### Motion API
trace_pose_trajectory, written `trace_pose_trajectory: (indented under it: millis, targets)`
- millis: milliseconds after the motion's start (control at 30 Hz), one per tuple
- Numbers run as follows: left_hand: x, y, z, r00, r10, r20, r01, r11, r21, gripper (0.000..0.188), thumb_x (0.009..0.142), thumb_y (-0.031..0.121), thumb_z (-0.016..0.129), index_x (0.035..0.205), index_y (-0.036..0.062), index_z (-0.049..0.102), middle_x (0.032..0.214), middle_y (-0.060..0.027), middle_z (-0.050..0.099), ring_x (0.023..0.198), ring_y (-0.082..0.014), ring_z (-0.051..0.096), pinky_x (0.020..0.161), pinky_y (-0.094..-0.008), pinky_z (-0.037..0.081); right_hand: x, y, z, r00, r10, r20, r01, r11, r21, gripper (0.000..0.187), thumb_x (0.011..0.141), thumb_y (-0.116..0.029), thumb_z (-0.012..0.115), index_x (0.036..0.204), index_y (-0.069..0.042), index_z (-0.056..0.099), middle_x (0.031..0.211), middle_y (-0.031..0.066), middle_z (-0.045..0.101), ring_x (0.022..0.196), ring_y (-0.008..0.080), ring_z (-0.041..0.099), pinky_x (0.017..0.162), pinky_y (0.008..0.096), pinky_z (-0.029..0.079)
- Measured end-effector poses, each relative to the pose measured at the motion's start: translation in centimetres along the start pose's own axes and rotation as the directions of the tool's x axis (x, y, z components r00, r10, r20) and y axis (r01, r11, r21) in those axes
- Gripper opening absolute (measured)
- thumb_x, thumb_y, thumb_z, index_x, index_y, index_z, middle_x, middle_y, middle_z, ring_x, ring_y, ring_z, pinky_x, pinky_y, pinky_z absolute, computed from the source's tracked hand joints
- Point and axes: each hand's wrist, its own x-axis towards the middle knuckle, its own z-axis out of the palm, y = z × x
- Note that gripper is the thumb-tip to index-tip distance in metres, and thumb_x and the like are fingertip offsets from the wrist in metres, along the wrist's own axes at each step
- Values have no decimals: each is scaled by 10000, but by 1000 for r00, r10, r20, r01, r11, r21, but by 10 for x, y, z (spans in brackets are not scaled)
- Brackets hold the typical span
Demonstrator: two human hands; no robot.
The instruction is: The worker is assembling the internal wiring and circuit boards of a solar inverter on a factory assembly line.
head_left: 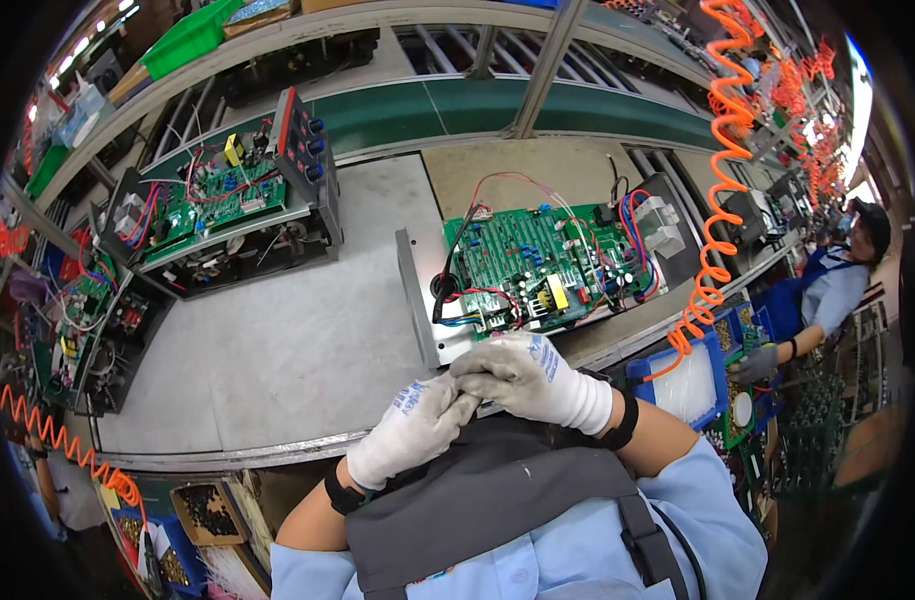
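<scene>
White work gloves cover both hands, which meet at the bench's front edge. My left hand point(415, 422) is closed, its fingertips pressed against those of my right hand point(526, 377). The right one is closed too, in a pinch. Whatever lies between the fingers is hidden. Just beyond them is an open metal chassis point(418, 295) carrying a green circuit board point(508, 250). Red, blue and black wires run over this board, and a yellow transformer point(552, 294) stands near its front side. A black cable ring point(444, 286) hangs at the chassis's left plate.
On the left stands another open unit point(228, 200) with a knobbed front panel, and a third unit point(78, 330) is beyond it. An orange coiled hose point(723, 200) hangs at the right, above a blue bin point(686, 380). At far right a co-worker point(828, 280) reaches toward bins.
</scene>
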Motion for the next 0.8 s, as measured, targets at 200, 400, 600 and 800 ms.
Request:
trace_pose_trajectory:
  millis: [200,400,600,800]
  targets:
    - [-11,-8,-47,930,-240,279,221,970,95,204,924,89,449,1034,29,610,795,-72,583,641,-211,540,615,-314,447,-21,-11,-15,931,138,-339,-171,983,-69,163,853,-131,656,977,-24,654,795,118,666,693,237,654,625,325,514]
    - [1,-7,-43,949,83,-305,-121,987,-106,190,896,102,580,1007,-43,631,968,-64,671,738,-99,594,691,-241,477,0,-21,-19,933,32,-359,-111,973,-202,162,833,-134,671,954,-28,651,825,144,661,714,293,650,655,377,520]
    - [0,-17,-39,945,-258,-201,164,906,-391,305,960,225,530,1089,-33,630,877,-65,695,532,-29,463,493,-185,374,15,-7,-17,973,-16,-230,-35,976,-214,344,811,-249,692,1053,-13,622,925,162,646,866,320,634,752,401,495]
    - [50,-28,-36,878,-160,-451,-27,925,-379,271,954,202,535,1092,-4,643,737,4,633,435,14,345,379,-180,251,43,8,-14,982,189,-24,-150,688,-710,704,730,-383,732,1281,-38,461,919,190,630,918,309,618,985,466,343]
